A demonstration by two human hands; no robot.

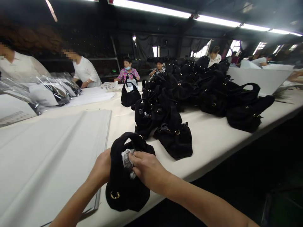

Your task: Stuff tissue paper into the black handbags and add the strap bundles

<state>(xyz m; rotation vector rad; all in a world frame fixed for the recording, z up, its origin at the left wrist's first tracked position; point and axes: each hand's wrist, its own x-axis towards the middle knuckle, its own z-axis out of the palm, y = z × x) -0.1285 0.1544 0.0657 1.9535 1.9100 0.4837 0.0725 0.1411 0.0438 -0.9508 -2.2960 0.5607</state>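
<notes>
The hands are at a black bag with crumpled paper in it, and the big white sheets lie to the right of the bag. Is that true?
Not quite: the head view shows the sheets to the left of the bag. The rest is right.

A slanting row of fluorescent tubes (151, 8) lights a dim hall from overhead, their glow bleached to pure white beneath a murky ceiling (267, 12). Daylight glares through windows (235, 48) at back right. The pale worktop (205, 134) reflects soft, even light, while black bags (176, 145) lose most detail and metal rings (115, 198) glint. Clear plastic (56, 90) shines at left; deep darkness fills the lower right. Wide-angle distortion stretches the sides, the distance turns soft, and pixel blocks mask several faces.
</notes>
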